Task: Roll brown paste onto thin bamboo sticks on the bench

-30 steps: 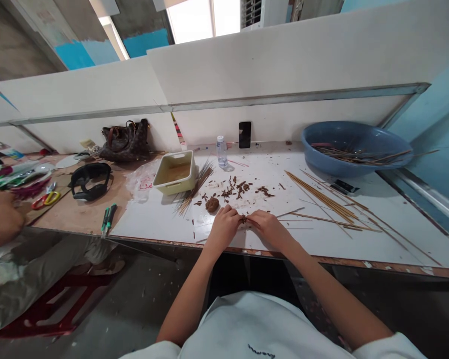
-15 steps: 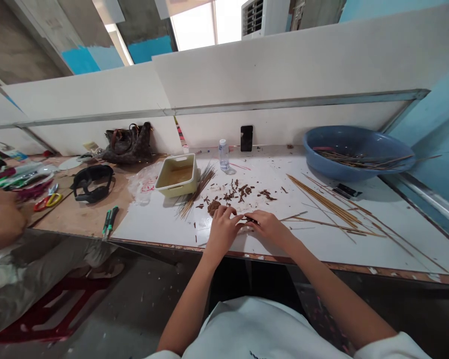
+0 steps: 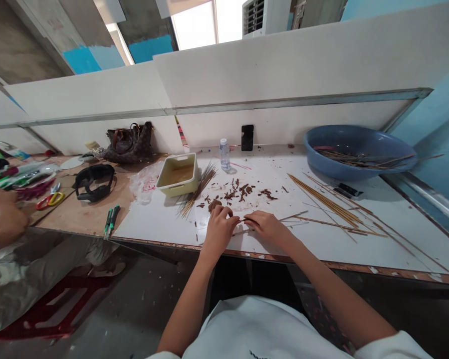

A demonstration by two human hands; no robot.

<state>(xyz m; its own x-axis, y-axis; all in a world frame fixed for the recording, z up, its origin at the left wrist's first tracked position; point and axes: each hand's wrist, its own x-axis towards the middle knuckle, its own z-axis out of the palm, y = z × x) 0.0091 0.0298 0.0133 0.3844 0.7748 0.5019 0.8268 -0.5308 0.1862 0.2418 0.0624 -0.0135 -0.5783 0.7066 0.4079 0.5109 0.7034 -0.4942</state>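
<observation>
Left: my left hand (image 3: 220, 230) curled narrow, fingertips pinching a small brown bit (image 3: 244, 219) on a thin stick (image 3: 280, 222)
Right: my right hand (image 3: 269, 227) closed narrow on the same bit, just beside my left hand
Just past my hands: a brown lump (image 3: 214, 204) and brown crumbs (image 3: 239, 192) on the white desk (image 3: 153, 224)
Right of my hands: loose bamboo sticks (image 3: 324, 204)
Left of my hands: a cream tray (image 3: 179, 174), a co-worker's hand (image 3: 3, 214) further along
Far beyond my hands: a water bottle (image 3: 224, 154), a phone (image 3: 247, 138), a blue basin (image 3: 359, 169) holding sticks
</observation>
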